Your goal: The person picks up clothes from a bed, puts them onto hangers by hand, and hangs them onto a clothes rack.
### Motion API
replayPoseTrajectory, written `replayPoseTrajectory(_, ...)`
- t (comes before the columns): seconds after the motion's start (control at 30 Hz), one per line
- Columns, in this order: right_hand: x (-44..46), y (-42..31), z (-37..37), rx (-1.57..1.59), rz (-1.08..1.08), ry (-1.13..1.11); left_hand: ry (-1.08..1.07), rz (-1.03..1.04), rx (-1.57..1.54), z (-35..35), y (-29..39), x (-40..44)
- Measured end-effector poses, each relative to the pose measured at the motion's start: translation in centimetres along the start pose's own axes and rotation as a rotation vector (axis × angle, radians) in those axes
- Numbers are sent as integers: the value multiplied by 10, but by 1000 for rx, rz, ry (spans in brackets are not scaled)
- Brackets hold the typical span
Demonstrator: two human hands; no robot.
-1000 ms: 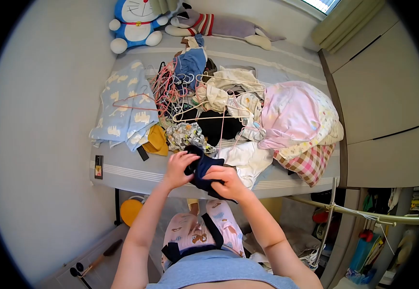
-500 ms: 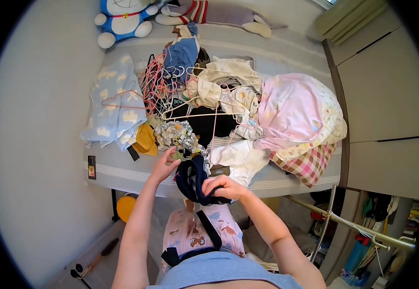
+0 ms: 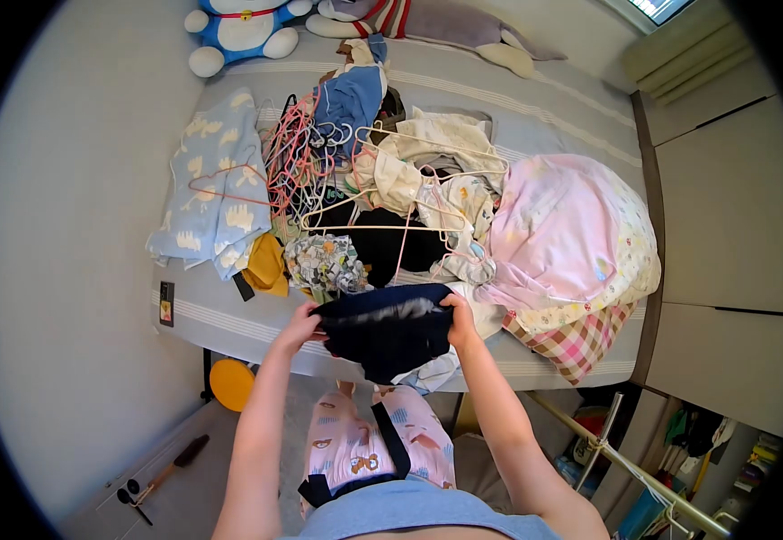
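A dark navy garment (image 3: 387,337) hangs stretched between my two hands at the front edge of the bed, its wide opening facing up and a greyish lining showing inside. My left hand (image 3: 301,326) is closed on its left end, and my right hand (image 3: 460,319) grips the right end. Just beyond it lie a patterned grey-and-white cloth (image 3: 326,263) and a black garment (image 3: 400,241). White clothing (image 3: 436,371) is partly covered by the navy garment.
Tangled pink hangers (image 3: 294,153) and a cream hanger (image 3: 382,225) lie among heaped clothes. A blue blanket (image 3: 207,189) is on the left, pink bedding (image 3: 553,234) on the right. Plush toys (image 3: 247,36) sit at the back. A metal rail (image 3: 634,463) stands front right.
The navy garment was bunched with my right hand on it and my left hand apart, fingers spread. Now both hands hold it, spread wide. The view has shifted slightly.
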State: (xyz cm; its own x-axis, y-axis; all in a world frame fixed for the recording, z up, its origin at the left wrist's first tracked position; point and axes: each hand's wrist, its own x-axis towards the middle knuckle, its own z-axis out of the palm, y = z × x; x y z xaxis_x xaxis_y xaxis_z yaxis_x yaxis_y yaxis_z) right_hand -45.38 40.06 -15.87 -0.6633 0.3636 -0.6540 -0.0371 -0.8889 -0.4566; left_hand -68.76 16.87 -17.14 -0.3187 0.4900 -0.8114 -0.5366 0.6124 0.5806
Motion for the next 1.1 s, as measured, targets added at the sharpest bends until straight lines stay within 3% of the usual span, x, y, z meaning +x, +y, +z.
replayPoseTrajectory(0.2, 101, 58, -72, -396, 169, 667, 241, 212, -231, 2, -2, -28)
replayPoseTrajectory(0.3, 133, 69, -93, -35, -31, 568, 305, 327, -202, 15, -5, -41)
replayPoseTrajectory(0.33, 131, 63, -91, 87, -191, 444, 353, 376, -182, 18, -7, -42)
replayPoseTrajectory(0.4, 126, 50, -87, 193, -195, 411, 434, 452, -147, 23, -4, -47)
replayPoseTrajectory(0.5, 101, 25, -77, 269, -143, 263, 575, 581, 166, 29, 13, -63)
replayPoseTrajectory(0.6, 68, -2, -47, 301, -133, 40, 429, 541, 239, 28, 15, -65)
replayPoseTrajectory(0.7, 70, 0, -31, 70, -223, 223, 326, 475, 232, 31, 21, -74)
replayPoseTrajectory(0.83, 100, 43, -63, -175, -144, 556, 600, 646, 20, 26, 20, -73)
replayPoseTrajectory(1.0, 116, 82, -96, -317, -8, 647, 678, 704, -25, 10, 24, -75)
replayPoseTrajectory(1.1, 153, 99, -131, -485, -83, 706, 620, 692, -80, 10, 27, -83)
